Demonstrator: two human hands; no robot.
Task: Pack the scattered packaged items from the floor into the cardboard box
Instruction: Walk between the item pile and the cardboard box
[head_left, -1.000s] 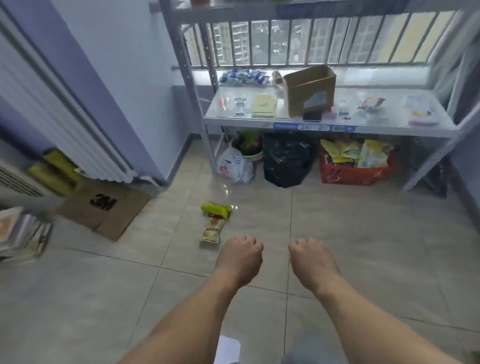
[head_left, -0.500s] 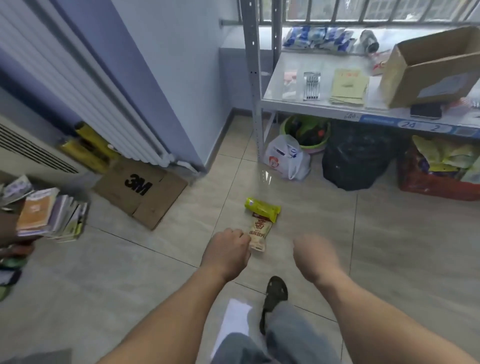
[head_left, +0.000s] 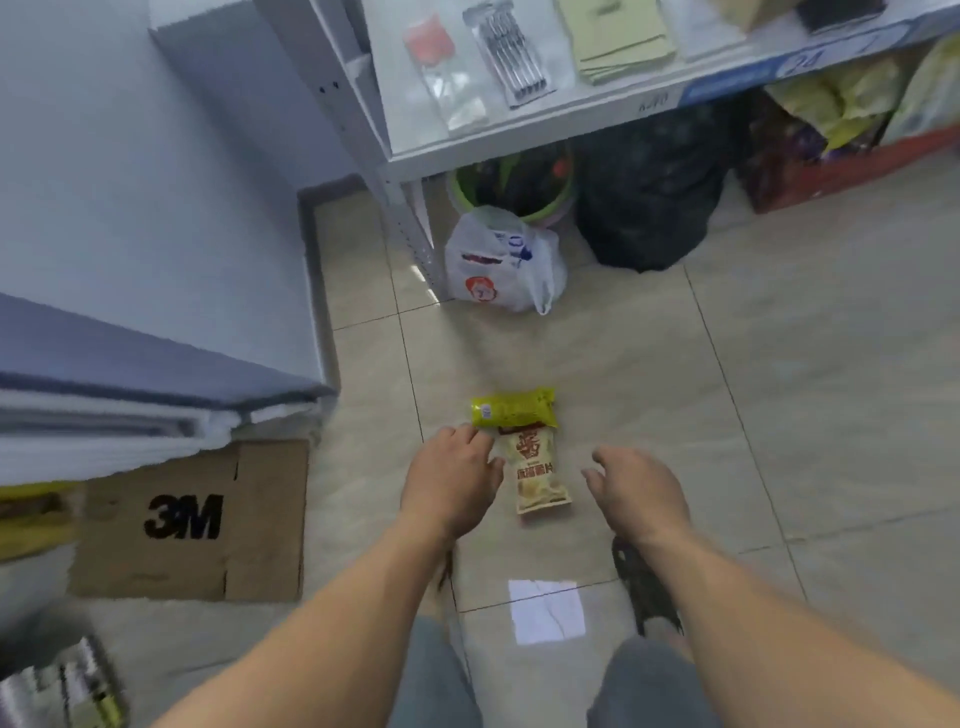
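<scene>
left hand (head_left: 451, 480): low over the tiled floor (head_left: 779, 389), fingers loosely spread, nothing gripped; fingertips at the left end of the green packet, thumb side against the left edge of the beige packet; actual contact not resolvable.
right hand (head_left: 638, 486): fingers apart and curled, empty; near the right of the beige packet, clear gap between them.
green snack packet (head_left: 514, 408): flat on the floor, long axis crosswise, near edge overlapping the top of the beige packet.
beige snack packet (head_left: 535, 470): flat on the floor, lengthwise toward the camera, red print at top, between the two hands.
cardboard box: not identifiable in this view.
flattened 3m cardboard (head_left: 192, 519): lying on the floor at left, well apart from the packets.
white plastic bag (head_left: 501, 262): on the floor at the foot of the shelf unit, beyond the packets.
black bag (head_left: 649, 197): under the shelf, just right of the white bag.
green tub (head_left: 514, 182): under the shelf, behind the white bag.
metal shelf (head_left: 519, 140): holding flat clear-wrapped items and a stack of pale green sheets.
white paper slip (head_left: 545, 610): on the floor between the knees.
</scene>
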